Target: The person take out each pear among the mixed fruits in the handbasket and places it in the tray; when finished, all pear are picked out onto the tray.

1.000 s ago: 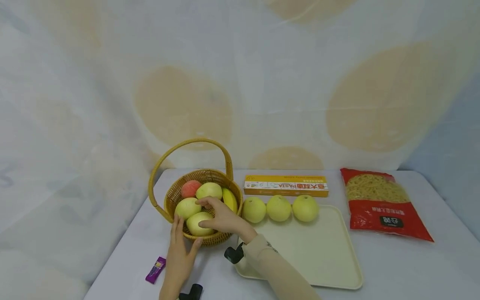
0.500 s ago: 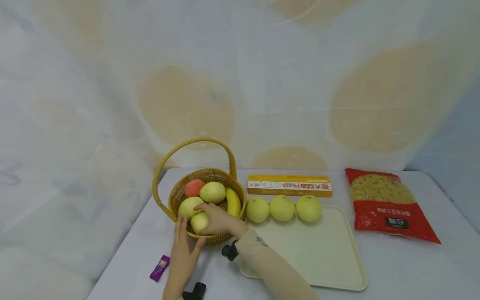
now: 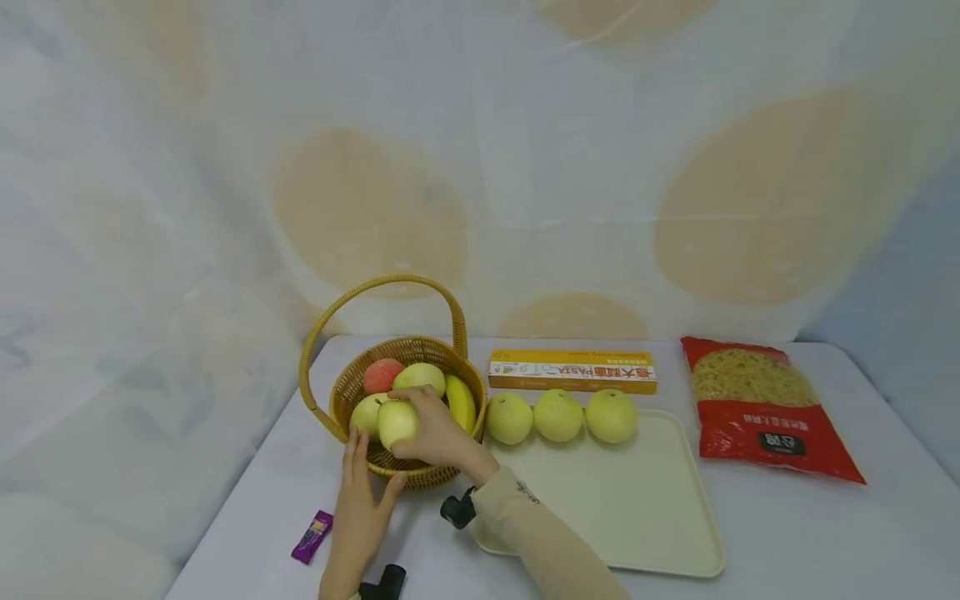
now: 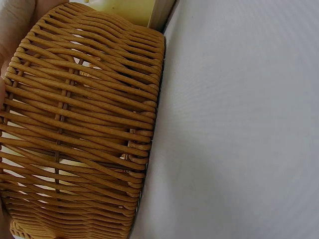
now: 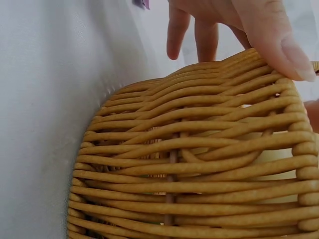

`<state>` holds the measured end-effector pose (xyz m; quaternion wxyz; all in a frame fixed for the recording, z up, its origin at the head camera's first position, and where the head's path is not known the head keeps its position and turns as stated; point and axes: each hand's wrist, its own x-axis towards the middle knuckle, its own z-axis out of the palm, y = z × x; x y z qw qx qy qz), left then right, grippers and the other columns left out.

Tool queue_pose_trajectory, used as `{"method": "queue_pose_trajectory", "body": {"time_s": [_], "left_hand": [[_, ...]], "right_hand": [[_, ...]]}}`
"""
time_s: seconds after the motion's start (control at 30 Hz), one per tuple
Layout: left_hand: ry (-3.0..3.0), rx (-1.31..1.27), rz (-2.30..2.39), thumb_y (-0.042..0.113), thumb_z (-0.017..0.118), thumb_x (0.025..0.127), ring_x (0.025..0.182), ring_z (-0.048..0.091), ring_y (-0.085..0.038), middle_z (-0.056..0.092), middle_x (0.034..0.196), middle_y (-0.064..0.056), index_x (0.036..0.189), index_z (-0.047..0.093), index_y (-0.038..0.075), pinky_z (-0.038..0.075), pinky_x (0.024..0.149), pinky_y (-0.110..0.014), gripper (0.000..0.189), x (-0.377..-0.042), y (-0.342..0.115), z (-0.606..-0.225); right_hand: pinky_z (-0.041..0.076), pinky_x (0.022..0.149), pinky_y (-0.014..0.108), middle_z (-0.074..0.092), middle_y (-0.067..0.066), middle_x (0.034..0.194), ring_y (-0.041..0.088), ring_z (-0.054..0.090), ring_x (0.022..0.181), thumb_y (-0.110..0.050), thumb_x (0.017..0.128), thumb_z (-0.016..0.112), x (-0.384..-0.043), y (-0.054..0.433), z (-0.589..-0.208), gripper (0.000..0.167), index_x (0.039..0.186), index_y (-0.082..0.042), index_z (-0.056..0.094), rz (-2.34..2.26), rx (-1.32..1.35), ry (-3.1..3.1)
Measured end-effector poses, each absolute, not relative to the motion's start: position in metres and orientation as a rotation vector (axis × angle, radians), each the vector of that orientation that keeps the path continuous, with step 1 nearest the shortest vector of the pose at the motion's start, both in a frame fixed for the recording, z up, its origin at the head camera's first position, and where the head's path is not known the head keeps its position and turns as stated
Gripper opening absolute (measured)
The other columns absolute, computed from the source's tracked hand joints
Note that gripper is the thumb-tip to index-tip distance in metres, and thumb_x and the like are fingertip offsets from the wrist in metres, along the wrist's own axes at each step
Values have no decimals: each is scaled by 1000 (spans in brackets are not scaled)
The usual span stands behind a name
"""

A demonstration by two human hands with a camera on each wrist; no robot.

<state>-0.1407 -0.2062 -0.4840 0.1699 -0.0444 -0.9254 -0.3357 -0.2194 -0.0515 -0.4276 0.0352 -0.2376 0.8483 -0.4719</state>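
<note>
The wicker basket (image 3: 431, 478) stands at the left of the table with its tall hoop handle up. My right hand (image 3: 441, 432) reaches over its near rim and grips a round yellow-green fruit (image 3: 397, 423) between thumb and fingers, raised over the basket's inside. Another yellow-green fruit (image 3: 363, 417), partly covered, lies behind it, with one more farther back (image 3: 420, 377). A reddish peach (image 3: 381, 375) and a banana (image 3: 460, 404) share the basket. With mostly straight fingers, my left hand (image 3: 360, 507) rests against the basket's near left side, thumb (image 5: 294, 57) at the rim.
Three similar yellow-green fruits (image 3: 558, 416) sit in a row along the back of a cream tray (image 3: 615, 508). Behind them lies a pasta box (image 3: 572, 371). A red bag of pasta (image 3: 765, 412) is at the right, a small purple packet (image 3: 312, 537) at the left.
My right hand has closed round the near yellow-green fruit and lifted it from the basket's bottom. The left hand stays at the basket's side.
</note>
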Motion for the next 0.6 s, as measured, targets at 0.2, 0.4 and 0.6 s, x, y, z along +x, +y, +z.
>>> {"method": "queue_pose_trajectory", "body": {"time_s": [0.2,0.4,0.6], "left_hand": [[-2631,-120,-963,28,66,92,142,26,-48,10,162,-18,154,17,2,37,105,-65,83,-141,-207,-481],[-2632,-119,-968,30,65,93,143,25,-48,10,163,-18,154,17,2,35,107,-64,83,-142,-206,-484],[-2639,-106,-973,32,64,94,142,25,-49,9,163,-17,155,17,4,35,106,-65,82,-141,-208,-486]], "right_hand": [[50,82,31,43,11,132,21,51,107,-16,72,76,-219,-51,-427,72,138,-20,49,-1594,-671,2572],[51,85,36,43,9,132,23,50,110,-13,72,76,-215,-44,-429,68,134,-19,48,-1864,-586,2501],[50,87,40,44,7,134,24,47,115,-15,77,75,-205,-28,-427,67,138,-21,46,-2052,-495,2428]]}}
